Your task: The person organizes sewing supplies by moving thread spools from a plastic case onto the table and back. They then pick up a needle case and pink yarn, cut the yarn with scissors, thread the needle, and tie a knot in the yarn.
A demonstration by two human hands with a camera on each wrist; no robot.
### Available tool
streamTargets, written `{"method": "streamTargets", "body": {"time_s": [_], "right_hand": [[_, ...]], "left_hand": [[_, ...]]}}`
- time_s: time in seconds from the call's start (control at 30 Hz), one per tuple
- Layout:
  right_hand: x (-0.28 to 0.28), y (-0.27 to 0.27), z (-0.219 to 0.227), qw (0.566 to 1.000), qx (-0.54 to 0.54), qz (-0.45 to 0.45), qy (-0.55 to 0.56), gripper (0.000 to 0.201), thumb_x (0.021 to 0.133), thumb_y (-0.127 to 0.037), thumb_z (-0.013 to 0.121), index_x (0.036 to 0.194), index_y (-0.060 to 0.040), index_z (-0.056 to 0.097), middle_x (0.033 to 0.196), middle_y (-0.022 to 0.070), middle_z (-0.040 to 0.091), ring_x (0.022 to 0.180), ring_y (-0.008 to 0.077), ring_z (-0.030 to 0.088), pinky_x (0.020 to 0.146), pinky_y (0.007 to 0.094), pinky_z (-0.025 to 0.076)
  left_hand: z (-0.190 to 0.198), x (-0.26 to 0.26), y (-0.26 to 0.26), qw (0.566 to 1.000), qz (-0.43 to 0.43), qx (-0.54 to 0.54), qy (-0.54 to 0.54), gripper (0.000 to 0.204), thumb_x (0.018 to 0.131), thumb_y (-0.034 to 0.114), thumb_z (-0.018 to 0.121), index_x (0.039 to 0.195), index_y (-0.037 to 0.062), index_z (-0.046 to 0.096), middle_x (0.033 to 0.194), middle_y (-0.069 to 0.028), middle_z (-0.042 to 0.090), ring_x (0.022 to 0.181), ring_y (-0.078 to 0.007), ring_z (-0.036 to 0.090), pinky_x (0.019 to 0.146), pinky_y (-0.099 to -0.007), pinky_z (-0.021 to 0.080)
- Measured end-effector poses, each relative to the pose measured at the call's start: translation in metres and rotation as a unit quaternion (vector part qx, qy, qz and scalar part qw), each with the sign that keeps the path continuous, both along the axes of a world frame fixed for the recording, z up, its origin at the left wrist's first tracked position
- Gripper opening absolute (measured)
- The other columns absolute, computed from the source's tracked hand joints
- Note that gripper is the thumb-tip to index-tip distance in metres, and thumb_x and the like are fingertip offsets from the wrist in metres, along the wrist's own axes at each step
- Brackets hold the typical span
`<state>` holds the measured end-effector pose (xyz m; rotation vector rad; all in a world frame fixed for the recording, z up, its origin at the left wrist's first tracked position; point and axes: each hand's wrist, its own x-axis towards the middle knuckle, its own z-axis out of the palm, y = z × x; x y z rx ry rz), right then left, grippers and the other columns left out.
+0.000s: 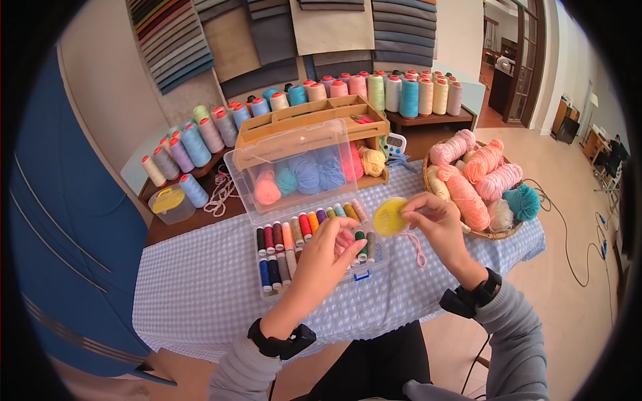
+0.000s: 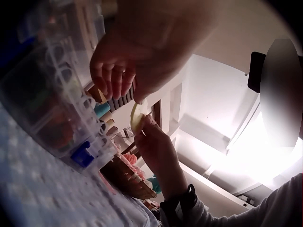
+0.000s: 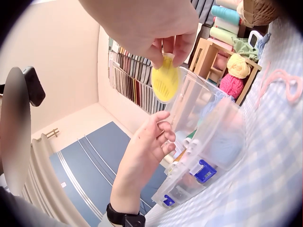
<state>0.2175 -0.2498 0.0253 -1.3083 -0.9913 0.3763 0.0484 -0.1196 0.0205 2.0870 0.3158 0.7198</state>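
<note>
Between thumb and fingertips my right hand (image 1: 438,226) pinches the edge of a flat, round yellow disc (image 1: 388,217) with fine line marks on its face. The disc (image 3: 165,81) is held up above the tabletop. To its left, my left hand (image 1: 326,250) hovers over an open clear plastic box (image 1: 380,262), fingers loosely bent, with nothing visible in them. Rows of coloured thread spools (image 1: 287,235) stand in the box, some hidden behind the left hand. The box's transparent lid (image 1: 239,167) is raised at the back, and blue latches (image 3: 204,171) show along its front.
A loop of pink yarn (image 1: 418,250) lies on the blue checked cloth (image 1: 194,274). On the right sits a wicker basket (image 1: 428,177) of yarn skeins. Behind the box are a wooden rack (image 1: 304,119), a small timer (image 1: 395,144) and large thread cones (image 1: 408,98). A lidded tub (image 1: 168,202) stands left.
</note>
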Motion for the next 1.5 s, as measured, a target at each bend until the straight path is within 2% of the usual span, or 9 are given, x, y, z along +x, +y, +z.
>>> {"method": "streamTargets", "body": {"time_s": [0.13, 0.2, 0.3, 0.53, 0.8, 0.97, 1.17, 1.27, 1.5], "right_hand": [[-0.017, 0.01, -0.001, 0.998, 0.004, 0.051, -0.024, 0.005, 0.078, -0.001, 0.062, 0.082, 0.0014, 0.06, 0.085, 0.0025, 0.06, 0.075, 0.0077, 0.056, 0.061, 0.02, 0.048], [-0.026, 0.015, 0.001, 0.998, -0.01, 0.048, -0.033, 0.005, 0.077, -0.002, 0.063, 0.081, -0.0001, 0.061, 0.086, 0.0037, 0.061, 0.074, 0.0087, 0.057, 0.06, 0.0203, 0.047], [-0.033, 0.02, 0.004, 0.99, -0.031, 0.001, -0.138, 0.008, 0.074, -0.007, 0.066, 0.082, -0.0047, 0.064, 0.091, 0.0028, 0.063, 0.084, 0.014, 0.056, 0.065, 0.0239, 0.045], [-0.032, 0.03, 0.009, 0.995, 0.001, -0.023, -0.101, 0.007, 0.074, -0.009, 0.066, 0.08, -0.0062, 0.064, 0.087, 0.001, 0.063, 0.084, 0.0135, 0.051, 0.071, 0.0269, 0.039], [-0.042, 0.031, 0.016, 0.967, 0.001, -0.031, -0.254, 0.01, 0.069, -0.003, 0.066, 0.078, -0.006, 0.063, 0.076, 0.0044, 0.059, 0.076, 0.0208, 0.05, 0.069, 0.0302, 0.039], [-0.05, 0.027, 0.025, 0.946, 0.01, -0.011, -0.323, 0.012, 0.068, -0.002, 0.066, 0.079, -0.0055, 0.064, 0.073, 0.0044, 0.059, 0.07, 0.02, 0.049, 0.064, 0.0301, 0.04], [-0.049, 0.029, 0.023, 0.933, 0.0, -0.021, -0.358, 0.012, 0.068, -0.002, 0.066, 0.079, -0.0065, 0.064, 0.067, 0.0032, 0.057, 0.064, 0.0186, 0.048, 0.058, 0.0296, 0.039], [-0.048, 0.031, 0.023, 0.929, -0.014, -0.025, -0.37, 0.013, 0.068, -0.002, 0.065, 0.079, -0.008, 0.063, 0.063, 0.0035, 0.055, 0.062, 0.0198, 0.047, 0.056, 0.0311, 0.039], [-0.047, 0.032, 0.02, 0.919, -0.001, 0.003, -0.393, 0.011, 0.068, -0.004, 0.066, 0.078, -0.0084, 0.062, 0.063, 0.0035, 0.054, 0.059, 0.0202, 0.045, 0.056, 0.0313, 0.037]], "left_hand": [[0.002, 0.0, 0.001, 0.998, -0.042, -0.051, -0.02, 0.029, 0.084, 0.009, 0.059, 0.108, 0.0002, 0.047, 0.09, -0.0044, 0.054, 0.074, -0.0092, 0.054, 0.062, -0.0207, 0.044], [-0.005, 0.0, 0.001, 0.984, -0.066, -0.163, -0.032, 0.028, 0.083, 0.011, 0.06, 0.106, 0.0007, 0.049, 0.091, -0.0072, 0.059, 0.072, -0.0091, 0.056, 0.063, -0.0217, 0.045], [-0.015, -0.006, 0.009, 0.976, -0.053, -0.209, -0.001, 0.026, 0.085, 0.008, 0.057, 0.107, -0.001, 0.048, 0.093, -0.0065, 0.059, 0.073, -0.0089, 0.058, 0.064, -0.0205, 0.046], [-0.021, -0.021, 0.023, 0.928, -0.05, -0.356, -0.1, 0.029, 0.086, 0.004, 0.054, 0.113, 0.0003, 0.043, 0.1, -0.0079, 0.058, 0.089, -0.0136, 0.059, 0.076, -0.0246, 0.05], [-0.039, -0.026, 0.028, 0.935, -0.094, -0.323, -0.11, 0.026, 0.082, 0.0, 0.058, 0.103, 0.002, 0.043, 0.102, -0.0085, 0.056, 0.094, -0.0136, 0.057, 0.08, -0.0255, 0.049], [-0.038, -0.027, 0.027, 0.934, -0.091, -0.327, -0.113, 0.028, 0.081, -0.001, 0.059, 0.102, 0.003, 0.041, 0.099, -0.0079, 0.056, 0.093, -0.0135, 0.057, 0.081, -0.0249, 0.048], [-0.034, -0.027, 0.025, 0.93, -0.081, -0.337, -0.126, 0.032, 0.082, -0.002, 0.057, 0.106, 0.002, 0.037, 0.1, -0.0094, 0.056, 0.094, -0.0149, 0.057, 0.081, -0.0259, 0.049], [-0.033, -0.028, 0.026, 0.93, -0.091, -0.339, -0.113, 0.044, 0.082, -0.002, 0.055, 0.12, 0.001, 0.033, 0.106, -0.0109, 0.054, 0.099, -0.0194, 0.056, 0.085, -0.0334, 0.049], [-0.036, -0.029, 0.026, 0.929, -0.094, -0.344, -0.1, 0.024, 0.081, -0.001, 0.058, 0.098, 0.004, 0.041, 0.095, -0.0045, 0.053, 0.091, -0.0103, 0.055, 0.08, -0.0232, 0.046]]}}
